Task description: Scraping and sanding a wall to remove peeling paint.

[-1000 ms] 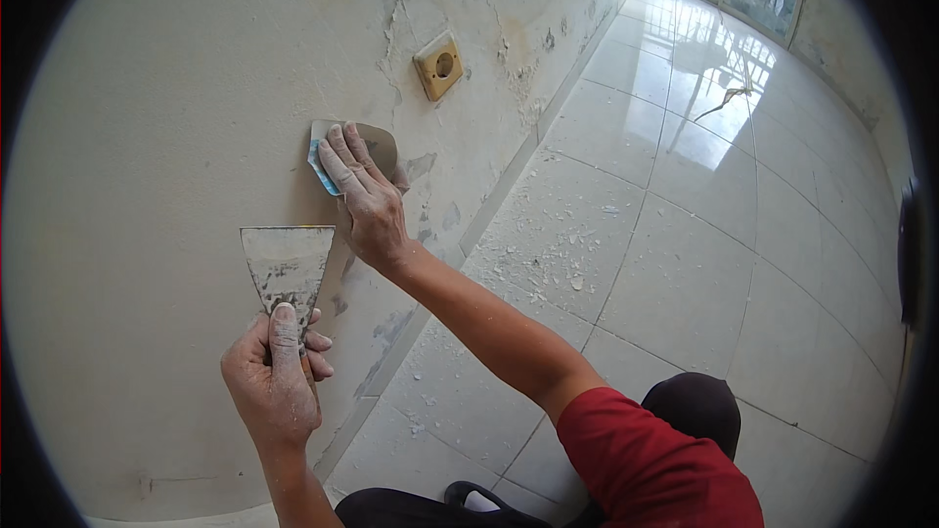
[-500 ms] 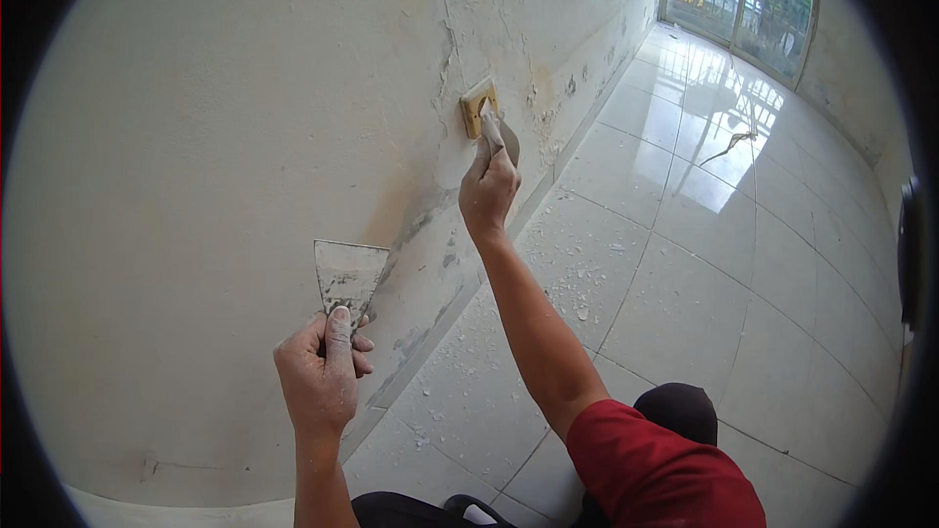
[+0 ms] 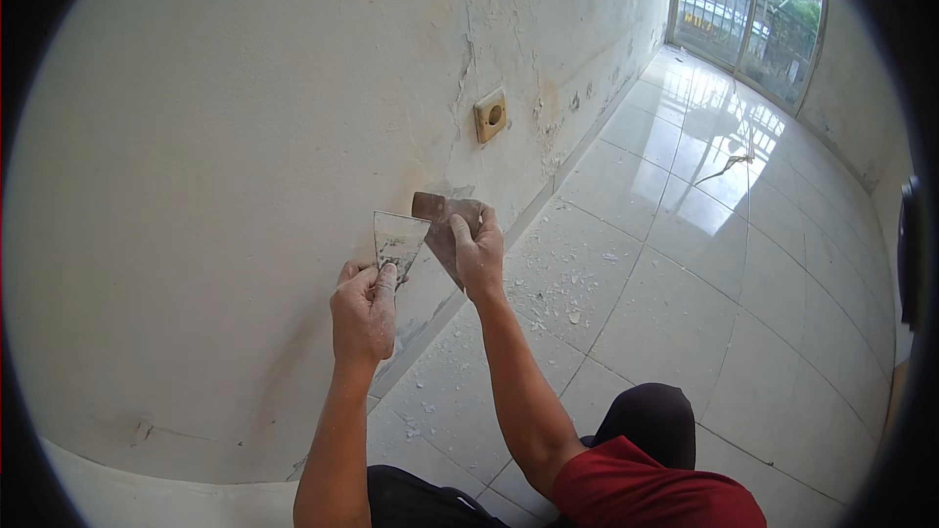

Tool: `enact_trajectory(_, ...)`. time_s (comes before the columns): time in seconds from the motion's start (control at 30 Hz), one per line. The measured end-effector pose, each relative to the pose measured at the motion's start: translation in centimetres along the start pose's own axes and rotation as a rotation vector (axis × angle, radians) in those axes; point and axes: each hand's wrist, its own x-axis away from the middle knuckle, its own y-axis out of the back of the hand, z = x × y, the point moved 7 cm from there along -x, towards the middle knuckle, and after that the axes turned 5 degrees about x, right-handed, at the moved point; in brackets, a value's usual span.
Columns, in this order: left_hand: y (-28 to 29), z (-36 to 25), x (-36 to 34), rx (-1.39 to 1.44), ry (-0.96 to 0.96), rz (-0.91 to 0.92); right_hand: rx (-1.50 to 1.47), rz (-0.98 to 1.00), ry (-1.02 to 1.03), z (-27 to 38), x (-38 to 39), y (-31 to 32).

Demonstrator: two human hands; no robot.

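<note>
My left hand (image 3: 364,318) grips a putty knife (image 3: 399,235), its flared, plaster-smeared metal blade pointing up. Just to its right, my right hand (image 3: 478,252) pinches a bent piece of brown sandpaper (image 3: 445,246) between thumb and fingers. One end of the sandpaper curls out left, above the blade's upper corner; the rest hangs below the thumb. Both hands are dusty white and close to the lower wall (image 3: 245,186). Whether the sandpaper touches the wall, I cannot tell. A yellowed wall socket (image 3: 491,117) sits above my right hand, with nothing on it.
Paint is cracked and peeling (image 3: 465,49) around and above the socket. Flakes (image 3: 562,303) lie scattered over the glossy floor tiles (image 3: 675,303) along the skirting (image 3: 421,337). A thin strip of debris (image 3: 726,168) lies farther off, before a glass sliding door (image 3: 748,15).
My right hand has come away from the socket, down and back beside the putty knife, and the sandpaper's brown face now shows. My left hand has moved right and slightly up with the knife.
</note>
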Motion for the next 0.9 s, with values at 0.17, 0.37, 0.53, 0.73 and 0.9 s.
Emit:
enact_trajectory(0.17,-0.5,0.6,-0.1,-0.067,-0.219,-0.013,-0.471,0.548,-0.195,1.1,2.3,-3.0)
enact_trajectory(0.37,-2.0,0.3,1.6,0.192,0.374,0.198,-0.386,0.568,-0.254,1.1,2.9,-2.3)
enact_trajectory(0.53,-0.7,-1.9,0.6,0.008,0.039,-0.165,0.338,0.003,0.12,3.6,3.5,0.0)
enact_trajectory(0.73,-1.2,0.2,-0.4,0.216,0.178,-0.185,0.057,0.601,0.17,7.6,5.9,-3.5)
enact_trajectory(0.9,-2.2,0.3,-0.1,0.195,0.22,-0.073,0.015,0.911,0.039,6.1,6.2,-3.1)
